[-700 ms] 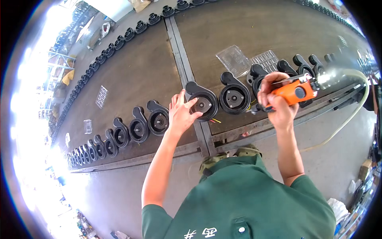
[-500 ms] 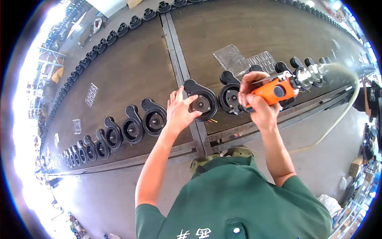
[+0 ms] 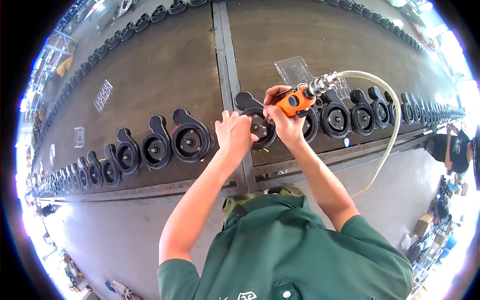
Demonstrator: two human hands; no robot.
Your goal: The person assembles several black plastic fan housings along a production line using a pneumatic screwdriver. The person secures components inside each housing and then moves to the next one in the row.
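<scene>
My left hand point(image 3: 234, 133) holds a black round housing point(image 3: 245, 102) with a side outlet, its thumb on the inner disc and its other fingers bent at the left side. Wrapped in my right hand point(image 3: 285, 121) is an orange air screwdriver point(image 3: 295, 101), with a metal coupling and a clear hose point(image 3: 395, 107) at its back end. The front end of the tool is over the right side of that housing; my fingers hide its tip. Just right of my right hand, another black housing point(image 3: 311, 125) is partly covered.
Similar black housings point(image 3: 191, 142) line the near edge of the brown table point(image 3: 165, 65) on both sides, and more stand along its far edge. Clear plastic trays point(image 3: 294, 70) lie beyond my right hand. A metal strip point(image 3: 223, 45) crosses the table. Another person point(image 3: 457, 150) is at far right.
My right hand has brought the air screwdriver leftward, from above the neighbouring housing to the one under my left hand. My left fingers have drawn closer together. The whole view has shifted slightly.
</scene>
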